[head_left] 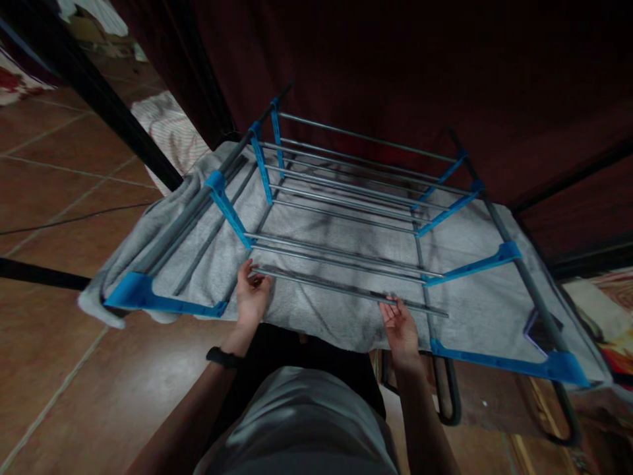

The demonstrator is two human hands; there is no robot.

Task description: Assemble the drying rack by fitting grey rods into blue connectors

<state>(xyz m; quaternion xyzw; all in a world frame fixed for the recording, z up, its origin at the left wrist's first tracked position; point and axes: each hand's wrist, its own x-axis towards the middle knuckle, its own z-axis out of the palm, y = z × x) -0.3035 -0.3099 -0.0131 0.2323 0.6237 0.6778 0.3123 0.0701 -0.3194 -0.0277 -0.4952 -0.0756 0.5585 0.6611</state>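
A rack of grey metal rods and blue plastic brackets lies on a grey cloth. I hold one loose grey rod across its near side. My left hand pinches the rod's left end, close to a blue bracket. My right hand has its fingers curled under the rod further right, palm up. A black band sits on my left wrist.
Brown floor tiles spread to the left, crossed by a dark cable and a black bar. A dark red curtain hangs behind the rack. A black metal frame stands under the cloth's near edge.
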